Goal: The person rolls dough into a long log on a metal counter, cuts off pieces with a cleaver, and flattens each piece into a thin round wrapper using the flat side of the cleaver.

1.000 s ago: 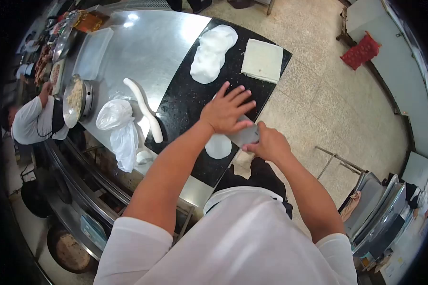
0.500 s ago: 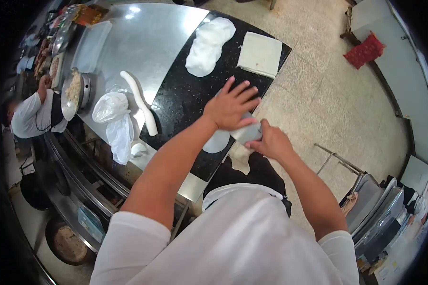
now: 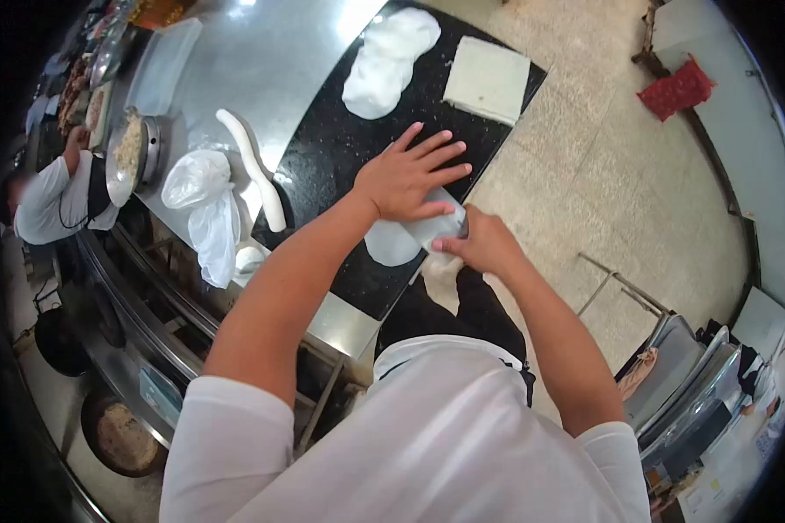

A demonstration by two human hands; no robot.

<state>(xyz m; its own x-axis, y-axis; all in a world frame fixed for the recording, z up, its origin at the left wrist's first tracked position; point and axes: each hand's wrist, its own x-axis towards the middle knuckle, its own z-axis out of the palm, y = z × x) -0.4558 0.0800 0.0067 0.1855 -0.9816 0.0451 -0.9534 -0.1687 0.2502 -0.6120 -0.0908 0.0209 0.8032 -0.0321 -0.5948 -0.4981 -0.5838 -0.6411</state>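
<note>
My left hand (image 3: 403, 181) lies flat with its fingers spread, its heel and thumb over a broad, pale cleaver blade (image 3: 436, 228). At the edge of the black worktop, my right hand (image 3: 488, 241) grips the cleaver, thumb on top; the handle is hidden in the fist. Beside the blade lies a thin round dough wrapper (image 3: 391, 243). Farther back are a heap of overlapping white dough rounds (image 3: 385, 65) and a square stack of pale sheets (image 3: 487, 80). A long white dough roll (image 3: 253, 170) rests to the left.
A crumpled plastic bag (image 3: 202, 192) and a small white dough lump (image 3: 251, 258) sit at the left. Beyond them are a round pan of food (image 3: 133, 152) and a clear tray (image 3: 166, 68). Another person (image 3: 61, 200) stands at far left. A metal rack (image 3: 619, 283) stands right.
The cleaver and both hands have shifted slightly left over the worktop. The view has tilted a little, so the table things appear higher. The blade looks less blurred now.
</note>
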